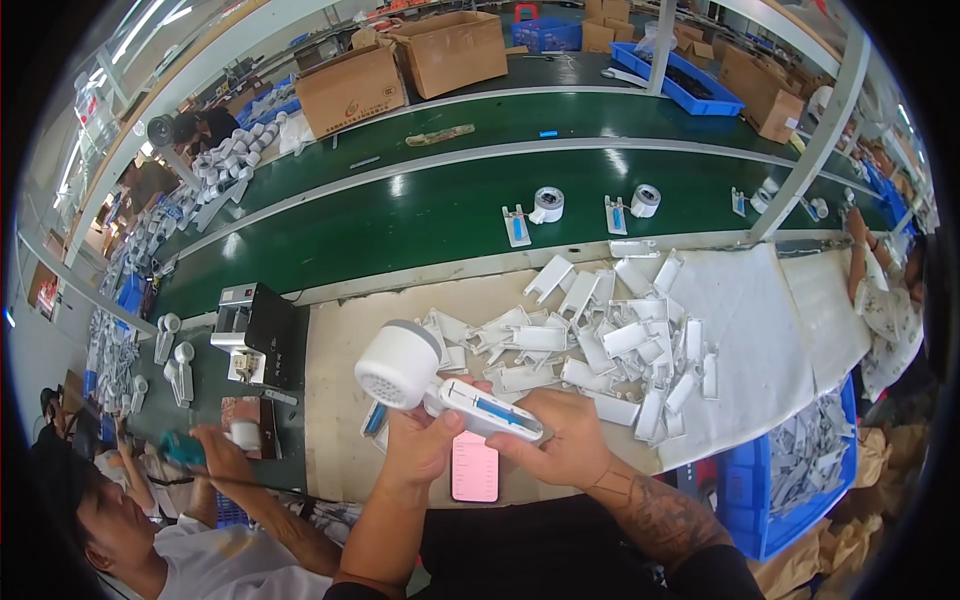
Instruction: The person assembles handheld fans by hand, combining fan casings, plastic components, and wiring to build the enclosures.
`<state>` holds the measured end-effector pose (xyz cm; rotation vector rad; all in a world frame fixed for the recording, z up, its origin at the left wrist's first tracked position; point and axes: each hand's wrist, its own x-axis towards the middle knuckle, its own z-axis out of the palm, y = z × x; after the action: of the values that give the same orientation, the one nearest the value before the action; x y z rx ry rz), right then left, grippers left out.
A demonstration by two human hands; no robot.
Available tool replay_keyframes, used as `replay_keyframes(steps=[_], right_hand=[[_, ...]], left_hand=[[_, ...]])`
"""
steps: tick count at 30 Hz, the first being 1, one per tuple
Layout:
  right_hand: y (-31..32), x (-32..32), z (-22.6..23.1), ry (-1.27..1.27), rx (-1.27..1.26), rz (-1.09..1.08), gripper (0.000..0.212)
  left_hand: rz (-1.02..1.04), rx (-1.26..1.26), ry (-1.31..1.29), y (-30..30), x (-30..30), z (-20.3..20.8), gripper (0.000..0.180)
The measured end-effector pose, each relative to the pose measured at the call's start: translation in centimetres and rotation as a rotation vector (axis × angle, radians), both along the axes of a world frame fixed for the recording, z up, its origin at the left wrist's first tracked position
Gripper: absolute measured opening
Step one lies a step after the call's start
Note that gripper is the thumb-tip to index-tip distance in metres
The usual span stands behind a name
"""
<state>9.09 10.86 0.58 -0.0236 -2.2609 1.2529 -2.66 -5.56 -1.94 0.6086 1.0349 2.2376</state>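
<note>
Above the near edge of the work mat I hold up a white handheld device with a round, perforated head tilted to the left. Its handle is uncovered, and a long blue part lies inside it. My left hand is closed around the neck and near part of the handle. At the handle's far end, my right hand grips with thumb and fingers. Beneath my hands a phone with a lit pinkish screen rests on the mat. A heap of white plastic handle covers spreads beyond and to the right.
Green conveyor belt carries similar open devices. Black machine stands left. A blue crate of grey-white parts is at right. A co-worker at left holds a teal tool; another person sits right.
</note>
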Motion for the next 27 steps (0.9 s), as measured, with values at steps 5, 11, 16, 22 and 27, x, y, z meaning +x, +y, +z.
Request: replay_keyframes(steps=[5, 11, 16, 22, 27], right_hand=[[-0.5, -0.3, 2.4, 0.186, 0.068, -0.109, 0.042], [0.0, -0.4, 3.3, 0.295, 0.168, -0.147, 0.046], [-0.8, -0.2, 4.5, 0.366, 0.238, -0.110, 0.045], [-1.2, -0.7, 3.9, 0.416, 0.116, -0.128, 0.040], [-1.2, -0.6, 3.6, 0.414, 0.102, -0.123, 0.042]], left_hand=[[-0.073, -0.017, 0.036, -0.9, -0.1, 0.1, 0.044], [-0.080, 0.078, 0.114, -0.6, -0.1, 0.4, 0.049], [-0.067, -0.002, 0.388, -0.3, 0.1, 0.5, 0.056], [-0.083, 0.000, 0.427, 0.0, 0.1, 0.6, 0.055], [-0.067, -0.012, 0.402, 0.0, 0.3, 0.5, 0.054]])
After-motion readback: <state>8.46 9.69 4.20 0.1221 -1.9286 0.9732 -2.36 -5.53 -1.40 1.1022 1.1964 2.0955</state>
